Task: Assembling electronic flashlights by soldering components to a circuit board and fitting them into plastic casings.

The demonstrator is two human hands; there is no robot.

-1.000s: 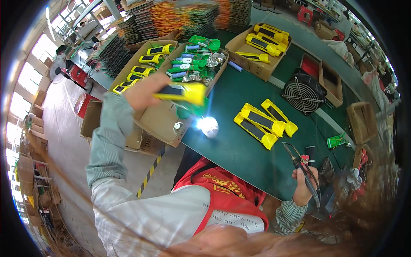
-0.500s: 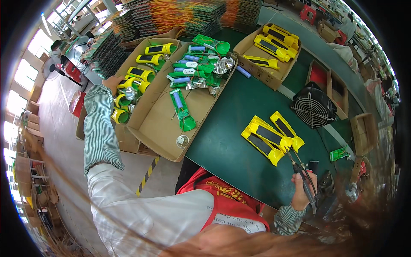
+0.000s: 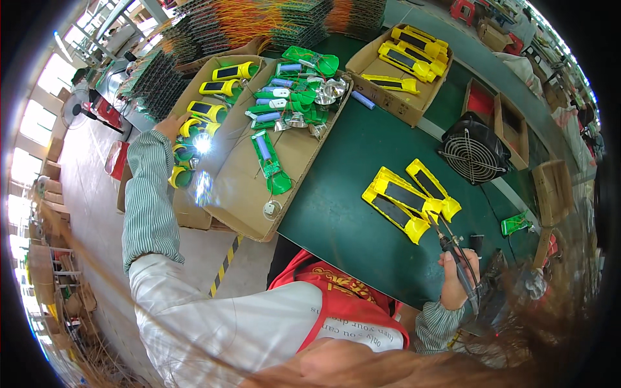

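My right hand [image 3: 458,284] is closed around a soldering iron [image 3: 463,275], its tip pointing up toward several yellow casings [image 3: 404,202] with dark panels on the green table [image 3: 336,187]. My left hand [image 3: 169,125] reaches to the far left, at the edge of a cardboard box [image 3: 231,108] of yellow-and-green flashlight bodies [image 3: 208,111]. Its fingers are mostly hidden, so whether it grips anything there cannot be told. Close beside that hand a lamp [image 3: 202,142] shines bright white. Between my hands, a second box [image 3: 236,194] holds green flashlight parts [image 3: 272,165] with blue-violet cells and silver reflectors.
More yellow casings fill a box [image 3: 424,100] at the back right. A loose blue cell [image 3: 363,99] lies beside it. A black fan [image 3: 474,154] stands on the right, near a green part [image 3: 515,224]. Stacked wired boards [image 3: 278,26] line the back.
The lamp near my left hand has lit up, where a dull silver reflector showed before. The view has shifted slightly. My right hand still holds the soldering iron by the yellow casings.
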